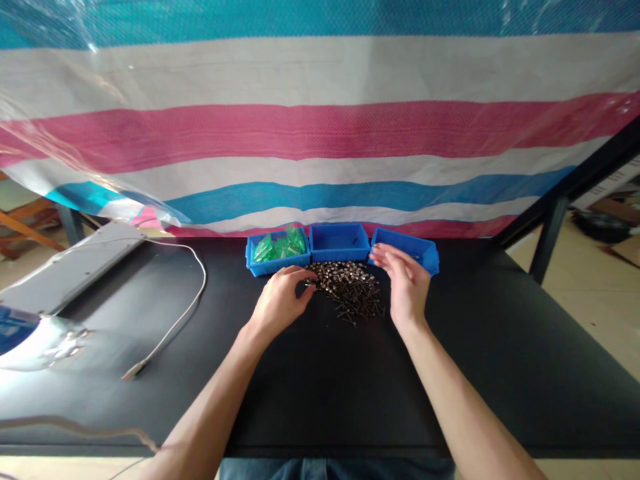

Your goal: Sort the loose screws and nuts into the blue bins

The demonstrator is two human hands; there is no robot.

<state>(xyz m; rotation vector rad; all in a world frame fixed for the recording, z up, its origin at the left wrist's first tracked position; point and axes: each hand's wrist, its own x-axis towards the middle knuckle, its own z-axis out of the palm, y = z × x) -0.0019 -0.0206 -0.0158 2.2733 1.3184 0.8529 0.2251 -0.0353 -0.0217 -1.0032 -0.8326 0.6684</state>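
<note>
A pile of small metal parts and dark screws (353, 288) lies on the black table, in front of three blue bins. My left hand (285, 297) is at the pile's left edge, thumb and forefinger curled toward each other around something I cannot make out. My right hand (406, 283) is raised at the front of the right blue bin (427, 250), fingers drawn together; what they hold is too small to name. Green plastic pieces (281, 247) fill the left blue bin (265, 269). In the middle blue bin (340, 255) lies a small dark piece.
A white cable (193, 301) curves over the table's left side, near a grey metal box (75, 267). A clear plastic bag (45, 343) sits at the left edge. Behind the bins hangs a striped sheet (300, 133); a black frame post (547, 240) stands at the right.
</note>
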